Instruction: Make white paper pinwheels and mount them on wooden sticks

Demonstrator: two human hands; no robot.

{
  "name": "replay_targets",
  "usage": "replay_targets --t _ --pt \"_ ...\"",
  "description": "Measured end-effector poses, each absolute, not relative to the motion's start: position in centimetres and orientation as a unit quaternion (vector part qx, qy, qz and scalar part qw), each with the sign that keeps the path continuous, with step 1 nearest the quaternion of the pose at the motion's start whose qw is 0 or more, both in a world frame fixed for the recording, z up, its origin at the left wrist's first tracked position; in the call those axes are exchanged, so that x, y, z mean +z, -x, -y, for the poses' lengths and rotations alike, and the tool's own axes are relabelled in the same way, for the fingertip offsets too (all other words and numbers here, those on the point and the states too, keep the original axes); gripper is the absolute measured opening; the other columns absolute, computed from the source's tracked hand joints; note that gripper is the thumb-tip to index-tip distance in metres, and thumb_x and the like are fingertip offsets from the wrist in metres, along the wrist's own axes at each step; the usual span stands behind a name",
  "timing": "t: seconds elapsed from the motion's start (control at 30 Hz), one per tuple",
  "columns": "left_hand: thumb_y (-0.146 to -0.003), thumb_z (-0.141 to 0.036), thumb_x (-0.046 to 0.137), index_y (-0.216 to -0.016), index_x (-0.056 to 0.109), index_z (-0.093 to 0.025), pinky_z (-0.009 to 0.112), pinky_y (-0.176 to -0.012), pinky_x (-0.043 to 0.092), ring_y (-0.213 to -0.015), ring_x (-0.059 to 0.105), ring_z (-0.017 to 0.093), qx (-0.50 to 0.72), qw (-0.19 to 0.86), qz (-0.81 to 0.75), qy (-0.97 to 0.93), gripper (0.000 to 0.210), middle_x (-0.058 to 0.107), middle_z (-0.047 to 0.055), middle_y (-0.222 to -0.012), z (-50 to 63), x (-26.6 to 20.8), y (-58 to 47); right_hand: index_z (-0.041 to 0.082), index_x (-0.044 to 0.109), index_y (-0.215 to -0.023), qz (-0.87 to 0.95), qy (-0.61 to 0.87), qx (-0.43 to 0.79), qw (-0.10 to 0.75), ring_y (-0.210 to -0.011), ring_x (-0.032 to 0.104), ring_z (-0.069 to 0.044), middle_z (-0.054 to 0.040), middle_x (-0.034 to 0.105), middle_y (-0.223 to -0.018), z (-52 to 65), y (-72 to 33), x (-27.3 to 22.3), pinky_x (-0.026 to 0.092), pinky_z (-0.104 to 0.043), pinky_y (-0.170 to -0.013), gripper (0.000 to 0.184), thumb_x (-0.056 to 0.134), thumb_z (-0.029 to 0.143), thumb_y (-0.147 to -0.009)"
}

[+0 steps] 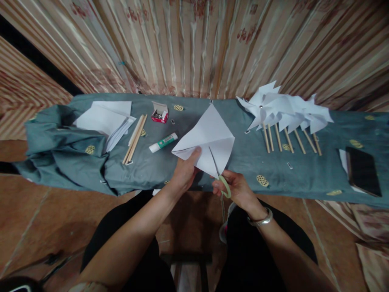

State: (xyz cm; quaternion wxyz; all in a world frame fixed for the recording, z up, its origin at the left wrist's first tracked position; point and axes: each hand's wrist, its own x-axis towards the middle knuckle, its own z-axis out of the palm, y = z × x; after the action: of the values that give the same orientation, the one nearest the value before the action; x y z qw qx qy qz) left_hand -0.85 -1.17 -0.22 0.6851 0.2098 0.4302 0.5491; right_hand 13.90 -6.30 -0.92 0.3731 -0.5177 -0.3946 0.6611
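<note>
head: paper (209, 125) in left hand (184, 170)

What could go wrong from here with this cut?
The left hand pinches the white paper near the tip of the scissors; a slip might nick skin. The scissors point toward the paper's middle, so the cut could overrun. The small box stands open; a knock could spill its metal pieces.

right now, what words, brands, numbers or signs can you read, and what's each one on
None can be read.
Glue stick: print on its green label, too small and blurred.
Red box: marks on its front, too blurred.
Tablecloth: marks in small dark patches, too small.
Paper and scissors: none seen.
</note>
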Motion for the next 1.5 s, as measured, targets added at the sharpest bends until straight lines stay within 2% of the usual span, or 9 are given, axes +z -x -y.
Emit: replay_targets --t 0.3,0.43,0.6,0.87,0.97,1.07,1.13,1.3,1.5 --pt "-0.074 -0.026 0.078 -0.116 0.062 -0.015 0.031 -0.077 0.055 -0.085 0.066 0.019 0.557 0.683 -0.429 -0.2 0.046 0.072 0.007 -0.102 0.9 0.0 1.0 0.016 0.067 -0.078 0.425 0.51 0.668 0.338 -0.048 0.056 -0.01 0.0005 0.065 -0.058 6.4 -14.1 -0.5 0.045 -0.023 -0.045 0.04 0.085 0.047 -0.059" --pt "-0.078 -0.019 0.074 -0.121 0.061 -0.016 0.033 -0.082 0.057 -0.088 0.069 0.02 0.565 0.677 -0.433 -0.184 0.045 0.074 0.008 -0.104 0.5 0.7 1.4 0.016 0.065 -0.089 0.411 0.505 0.697 0.3 -0.049 0.058 -0.01 0.0003 0.068 -0.062 6.6 -14.4 -0.6 0.046 -0.022 -0.047 0.048 0.087 0.045 -0.058" --pt "-0.083 -0.014 0.067 -0.125 0.059 -0.018 0.033 -0.083 0.059 -0.09 0.071 0.02 0.565 0.662 -0.46 -0.175 0.043 0.073 0.008 -0.11 0.0 1.7 2.4 0.017 0.063 -0.091 0.407 0.483 0.73 0.262 -0.053 0.06 -0.009 0.0024 0.067 -0.063 7.0 -15.1 -0.8 0.049 -0.021 -0.051 0.049 0.086 0.048 -0.06" --pt "-0.082 -0.012 0.067 -0.115 0.064 -0.017 0.032 -0.083 0.059 -0.085 0.071 0.018 0.579 0.651 -0.462 -0.164 0.034 0.075 0.006 -0.099 -0.4 1.6 3.7 0.015 0.066 -0.09 0.437 0.445 0.76 0.184 -0.054 0.058 -0.009 0.0002 0.067 -0.066 7.1 -17.4 1.0 0.047 -0.021 -0.052 0.048 0.083 0.051 -0.064" --pt "-0.079 -0.013 0.07 -0.106 0.066 -0.014 0.032 -0.082 0.058 -0.083 0.071 0.019 0.572 0.66 -0.457 -0.165 0.027 0.075 0.006 -0.091 -0.5 1.2 4.1 0.016 0.069 -0.095 0.455 0.441 0.745 0.209 -0.055 0.058 -0.011 -0.0017 0.068 -0.068 7.1 -19.0 1.4 0.047 -0.023 -0.053 0.053 0.08 0.058 -0.065" --pt "-0.074 -0.015 0.074 -0.099 0.068 -0.012 0.032 -0.08 0.058 -0.082 0.071 0.02 0.552 0.676 -0.455 -0.178 0.026 0.075 0.007 -0.086 -0.4 0.8 4.3 0.017 0.07 -0.098 0.459 0.47 0.688 0.309 -0.053 0.056 -0.012 -0.0031 0.069 -0.068 6.9 -20.4 1.5 0.043 -0.024 -0.049 0.055 0.076 0.063 -0.068" --pt "-0.071 -0.016 0.076 -0.099 0.068 -0.013 0.031 -0.077 0.057 -0.081 0.07 0.02 0.537 0.687 -0.453 -0.186 0.029 0.075 0.007 -0.087 -0.2 0.6 4.3 0.018 0.07 -0.096 0.449 0.497 0.64 0.376 -0.054 0.055 -0.012 -0.0034 0.068 -0.068 6.5 -21.0 1.3 0.042 -0.024 -0.048 0.054 0.077 0.063 -0.067" --pt "-0.066 -0.019 0.08 -0.097 0.07 -0.012 0.029 -0.076 0.055 -0.082 0.07 0.02 0.501 0.708 -0.442 -0.229 0.033 0.076 0.007 -0.093 0.3 0.7 4.3 0.021 0.07 -0.097 0.427 0.561 0.528 0.473 -0.06 0.058 -0.013 -0.0033 0.073 -0.077 5.1 -21.4 0.6 0.042 -0.023 -0.052 0.045 0.08 0.055 -0.068" --pt "-0.053 -0.027 0.088 -0.087 0.072 -0.012 0.031 -0.076 0.053 -0.082 0.069 0.023 0.455 0.724 -0.438 -0.276 0.041 0.077 0.008 -0.091 0.9 0.6 4.0 0.023 0.066 -0.098 0.426 0.606 0.455 0.495 -0.077 0.066 -0.017 -0.0026 0.075 -0.087 3.9 -20.5 0.4 0.049 -0.027 -0.065 0.052 0.088 0.044 -0.057"
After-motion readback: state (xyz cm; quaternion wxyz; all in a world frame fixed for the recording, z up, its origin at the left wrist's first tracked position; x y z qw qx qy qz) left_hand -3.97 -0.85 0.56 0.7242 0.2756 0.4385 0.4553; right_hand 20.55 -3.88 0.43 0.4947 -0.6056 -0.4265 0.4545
